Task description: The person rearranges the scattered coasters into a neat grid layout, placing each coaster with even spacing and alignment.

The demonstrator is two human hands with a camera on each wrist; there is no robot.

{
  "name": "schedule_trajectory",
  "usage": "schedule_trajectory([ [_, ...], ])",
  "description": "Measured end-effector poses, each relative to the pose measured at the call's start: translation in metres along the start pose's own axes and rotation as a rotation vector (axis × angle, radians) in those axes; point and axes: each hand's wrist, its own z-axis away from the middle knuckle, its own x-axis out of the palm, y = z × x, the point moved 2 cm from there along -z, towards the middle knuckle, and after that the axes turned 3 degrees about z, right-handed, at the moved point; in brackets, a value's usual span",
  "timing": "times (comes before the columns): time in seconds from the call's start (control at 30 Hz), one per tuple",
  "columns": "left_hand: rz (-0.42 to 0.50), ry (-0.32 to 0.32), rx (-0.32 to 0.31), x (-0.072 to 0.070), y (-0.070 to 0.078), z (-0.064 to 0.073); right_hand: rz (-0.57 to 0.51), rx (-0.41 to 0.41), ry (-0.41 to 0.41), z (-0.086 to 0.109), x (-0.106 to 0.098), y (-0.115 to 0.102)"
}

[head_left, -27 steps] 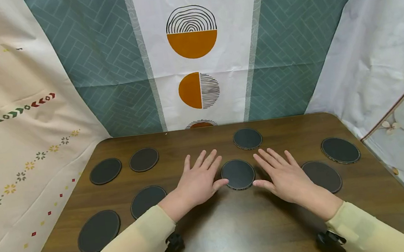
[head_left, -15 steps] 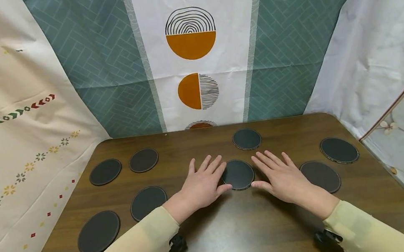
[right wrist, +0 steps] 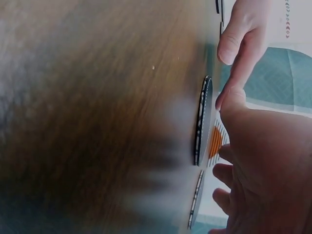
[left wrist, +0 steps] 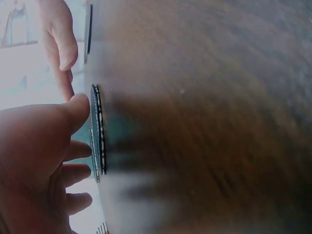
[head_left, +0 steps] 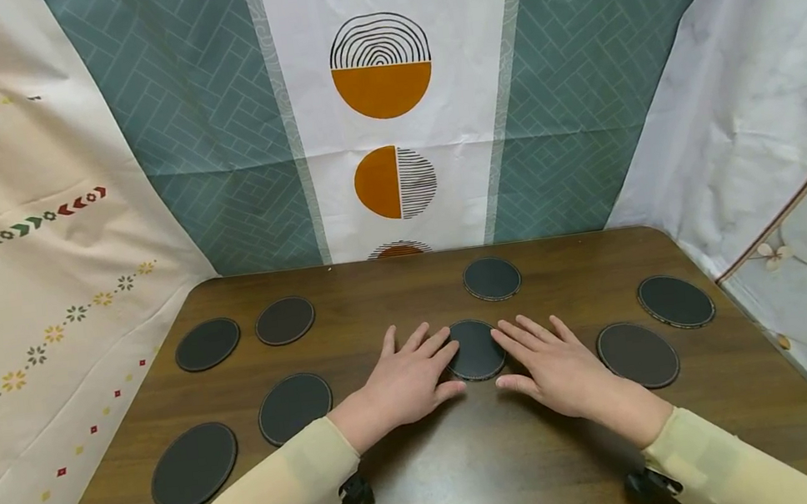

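Note:
A round black coaster (head_left: 474, 351) with a stitched-looking edge lies flat on the wooden table, between my two hands. On its left, my left hand (head_left: 406, 382) is spread palm down with extended fingers, and its fingertips overlap the coaster's left edge in the head view. From the other side my right hand (head_left: 555, 366) reaches in likewise, its fingertips over the right edge. In the left wrist view the coaster (left wrist: 101, 129) stays flat beside the fingers; the right wrist view shows the same coaster (right wrist: 204, 122). Whether the fingertips touch it I cannot tell. Neither hand grips anything.
Another dark coaster (head_left: 492, 279) lies just behind. Two more, a brown one (head_left: 638, 355) and a black one (head_left: 676, 302), are on the right. Several coasters, including a large black one (head_left: 194, 467), lie on the left. Patterned cloths (head_left: 223, 139) hang around the wooden table (head_left: 448, 490).
Both hands have drawn closer together toward the central coaster, the left moving right and slightly nearer, the right moving left. The coasters have not moved on the table.

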Motion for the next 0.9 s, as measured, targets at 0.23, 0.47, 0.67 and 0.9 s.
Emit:
schedule_trajectory([
  [0.23,-0.015,-0.028,0.018,0.001,0.002,0.002,0.003,-0.017,-0.014,0.002,0.002,-0.003],
  [0.47,-0.022,-0.029,0.033,0.000,0.002,0.002,-0.011,-0.019,-0.050,0.003,0.004,-0.001],
  [0.67,-0.023,-0.040,0.025,-0.002,0.001,0.001,-0.011,-0.023,-0.059,-0.004,0.008,0.003],
  [0.9,-0.020,-0.035,0.003,-0.004,-0.003,0.000,-0.019,-0.052,-0.054,-0.016,0.012,0.007],
])
